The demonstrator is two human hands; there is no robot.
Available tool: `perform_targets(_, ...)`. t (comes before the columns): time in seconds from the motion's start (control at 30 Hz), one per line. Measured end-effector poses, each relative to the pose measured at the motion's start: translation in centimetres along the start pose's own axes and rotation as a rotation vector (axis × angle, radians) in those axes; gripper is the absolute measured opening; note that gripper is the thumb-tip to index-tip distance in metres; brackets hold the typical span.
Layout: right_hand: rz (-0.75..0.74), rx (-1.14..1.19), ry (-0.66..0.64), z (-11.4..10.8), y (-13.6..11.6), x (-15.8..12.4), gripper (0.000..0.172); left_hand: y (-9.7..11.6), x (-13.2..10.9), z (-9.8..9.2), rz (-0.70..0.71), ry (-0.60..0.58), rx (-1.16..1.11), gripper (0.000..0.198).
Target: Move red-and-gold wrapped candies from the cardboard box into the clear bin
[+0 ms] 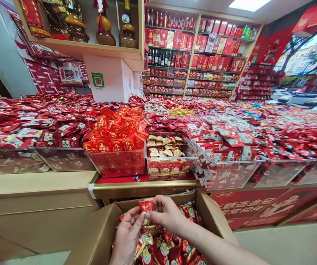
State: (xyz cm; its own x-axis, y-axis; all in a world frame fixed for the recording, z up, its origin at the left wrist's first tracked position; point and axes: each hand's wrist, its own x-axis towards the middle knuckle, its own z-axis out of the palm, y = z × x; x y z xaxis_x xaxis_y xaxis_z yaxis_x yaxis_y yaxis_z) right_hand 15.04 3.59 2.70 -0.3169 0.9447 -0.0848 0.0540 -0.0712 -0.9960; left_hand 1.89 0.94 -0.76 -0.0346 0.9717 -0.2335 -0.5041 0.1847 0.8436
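Between my two hands, a small red and gold wrapped candy [146, 206] is held upright over an open cardboard box [216, 217]. My left hand [129, 230] pinches its lower left side with thumb and fingers. On its right side, my right hand [165, 213] grips it between thumb and bent fingers. Below them, the box is filled with loose wrapped candies [164, 248] in red and gold. Just beyond the box stands a clear bin [172, 163] with similar gold and red packets stacked in rows.
A bin of bright red packets [116, 162] stands left of it, a bin of white and red packets [227, 173] right. A gold-edged counter [144, 187] runs behind the box. Shelves [169, 48] of bottles and boxes line the back. Overhead at left hangs a wooden display cabinet [114, 51].
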Motion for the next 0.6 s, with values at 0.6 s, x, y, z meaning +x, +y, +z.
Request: perform_targets(0.6,-0.811,-1.163,-0.113,1.0,0.0,-2.0,0.016,2.2,-1.5,0.3,-0.244,-0.191,-0.503,0.042)
